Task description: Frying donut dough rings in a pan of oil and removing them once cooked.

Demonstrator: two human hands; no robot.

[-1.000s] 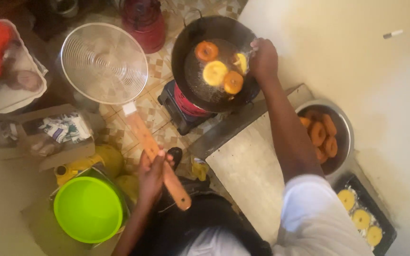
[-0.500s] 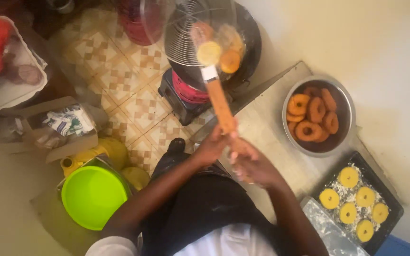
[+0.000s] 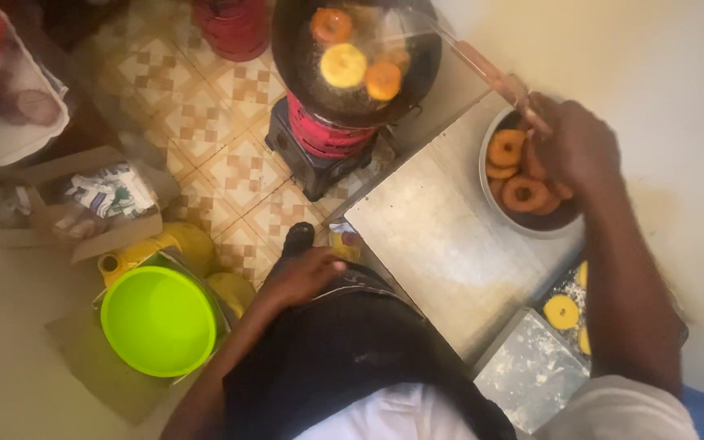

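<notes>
The left hand point(image 3: 303, 275) is rested loosely open on the lap, nothing held. One skimmer point(image 3: 482, 69) is gripped by its wooden handle in the closed right hand point(image 3: 572, 143), above one bowl point(image 3: 523, 226) of fried rings. Beyond, three rings are seen in the single pan point(image 3: 295, 57).

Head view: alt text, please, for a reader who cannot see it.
The right hand holds a wooden-handled skimmer reaching into a dark pan of frying doughnuts on a red stove. The left hand rests on the lap; a bowl of browned doughnuts sits beside it.
</notes>
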